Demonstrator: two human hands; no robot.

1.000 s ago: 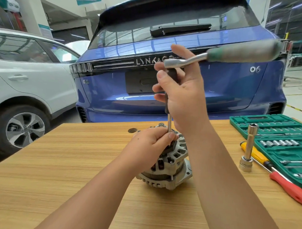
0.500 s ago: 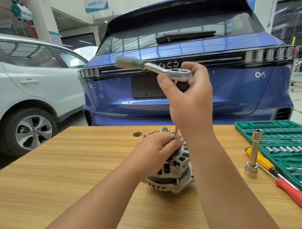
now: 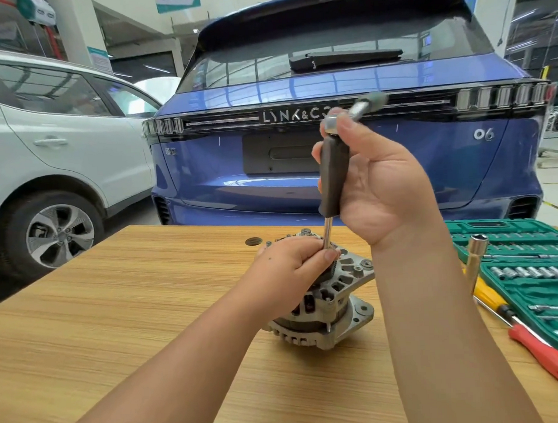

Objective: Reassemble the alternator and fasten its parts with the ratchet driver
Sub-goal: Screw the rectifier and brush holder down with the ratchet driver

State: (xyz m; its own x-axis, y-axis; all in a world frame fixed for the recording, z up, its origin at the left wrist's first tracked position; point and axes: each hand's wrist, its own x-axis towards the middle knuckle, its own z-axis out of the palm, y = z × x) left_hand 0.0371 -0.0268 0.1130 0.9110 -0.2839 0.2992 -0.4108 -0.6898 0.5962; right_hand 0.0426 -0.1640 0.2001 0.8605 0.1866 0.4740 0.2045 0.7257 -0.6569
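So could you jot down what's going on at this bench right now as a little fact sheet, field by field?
Workpiece: alternator, standing on the wooden table
Left hand: rests on the alternator's top, fingers at the driver's shaft
Right hand: grips the black driver handle, upright
Ratchet: at the handle's top, blurred
Right of alternator: green socket set, red screwdriver, yellow screwdriver
Behind: blue car, white car

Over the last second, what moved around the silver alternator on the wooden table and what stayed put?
The ratchet's green-gripped handle swung round on top of the upright black-handled driver: pointing right, then left, now blurred and away again. The right hand kept gripping the driver. The left hand stayed on the alternator, steadying the shaft. The socket set and screwdrivers did not move.
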